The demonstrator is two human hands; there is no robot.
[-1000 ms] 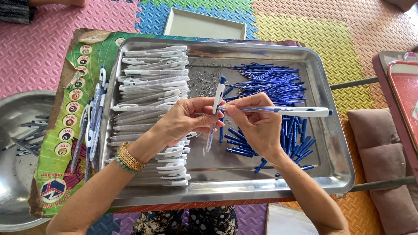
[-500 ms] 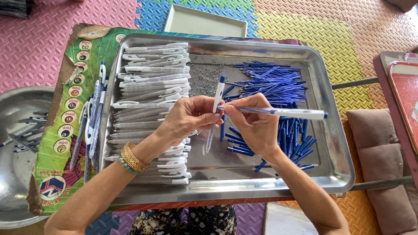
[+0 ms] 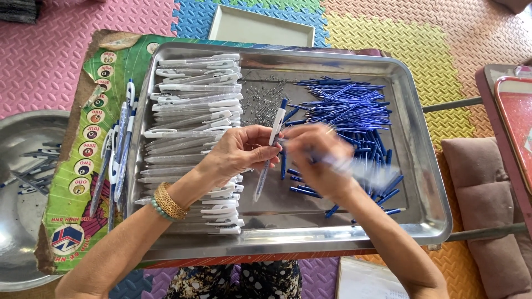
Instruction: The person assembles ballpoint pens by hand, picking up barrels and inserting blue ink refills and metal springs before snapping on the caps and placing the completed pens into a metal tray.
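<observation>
Gripping a clear white-clipped pen barrel mid-frame, the left hand is closed; the blurred right hand's grasp cannot be told. Many white barrels and loose blue refills are left unassembled on the steel tray.

Right hand over the steel tray is a smear of motion blur, fingers not separable, and the pale pen it carries streaks out so its tip and clip can't be read. Beneath that hand, part of the blue refill pile is covered. The left hand hides the middle of the white pen barrel rows. The grey specks between rows and refills are too small to identify. Left of the tray, the metal bowl is cut by the frame edge; right of it, the red tray too.
</observation>
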